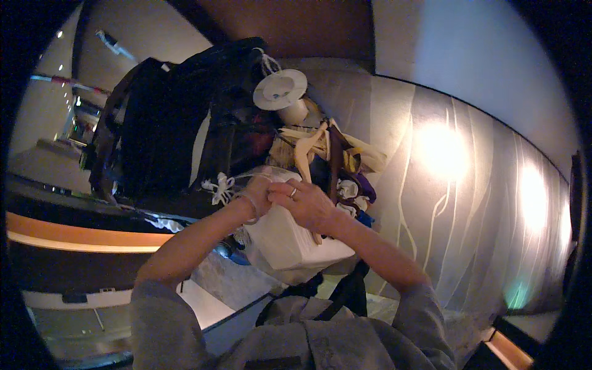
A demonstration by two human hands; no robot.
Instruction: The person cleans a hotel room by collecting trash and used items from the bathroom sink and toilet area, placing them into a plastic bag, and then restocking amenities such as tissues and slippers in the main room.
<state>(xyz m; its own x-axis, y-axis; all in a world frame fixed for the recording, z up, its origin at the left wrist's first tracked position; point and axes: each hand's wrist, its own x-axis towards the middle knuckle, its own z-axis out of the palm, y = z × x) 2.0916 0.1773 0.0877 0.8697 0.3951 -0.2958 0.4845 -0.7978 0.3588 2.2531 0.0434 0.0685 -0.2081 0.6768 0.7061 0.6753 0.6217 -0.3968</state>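
My left hand point(255, 196) and my right hand point(305, 206) meet above a white stack point(289, 240) that looks like folded paper or napkins. It sits inside a thin clear plastic bag point(263, 261). Both hands have their fingers closed at the top of the bag and seem to pinch its plastic; the fingertips partly hide one another. Just past my right hand stands a pale wooden clothes hanger point(304, 155). White knotted cord point(219, 187) lies to the left of my left hand.
Dark hanging fabric or bags point(162, 125) fill the left. Beyond the hands are a white flanged disc point(280, 90) and a heap of bundled cloth point(356, 196). A patterned wall point(393, 185) with bright lamps rises on the right. A lit shelf edge point(88, 236) runs along the left.
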